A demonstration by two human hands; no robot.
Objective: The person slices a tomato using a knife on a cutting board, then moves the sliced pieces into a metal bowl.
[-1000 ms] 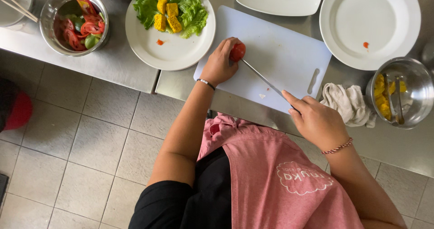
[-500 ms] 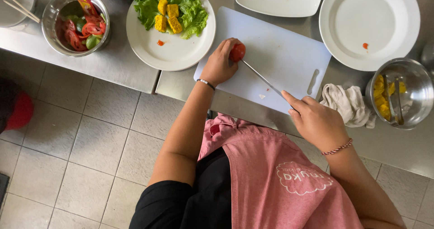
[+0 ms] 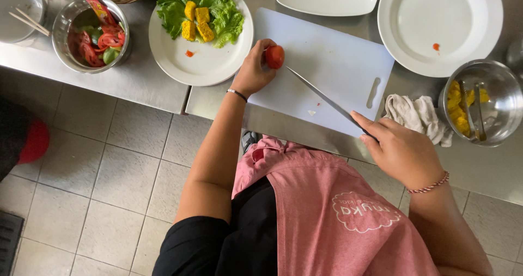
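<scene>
Two hands are at work on a white cutting board (image 3: 327,52) set on a steel counter (image 3: 136,85). A red tomato (image 3: 274,56) is pinned near the board's 9 o'clock edge by the left hand (image 3: 255,69), whose fingers are curled closed around it. A knife (image 3: 321,96) is gripped by the right hand (image 3: 400,150), fingers wrapped tight on the handle. The blade's long axis runs on a slant, its tip pointed toward 10 o'clock, just beside the tomato. At the board's 9 o'clock a plate of lettuce (image 3: 201,63) is seen, and further out a bowl of cut vegetables (image 3: 90,33). At 3 o'clock a crumpled cloth (image 3: 417,115) and a steel bowl (image 3: 482,101) are found; two white plates lie at 12 and 2 o'clock.
</scene>
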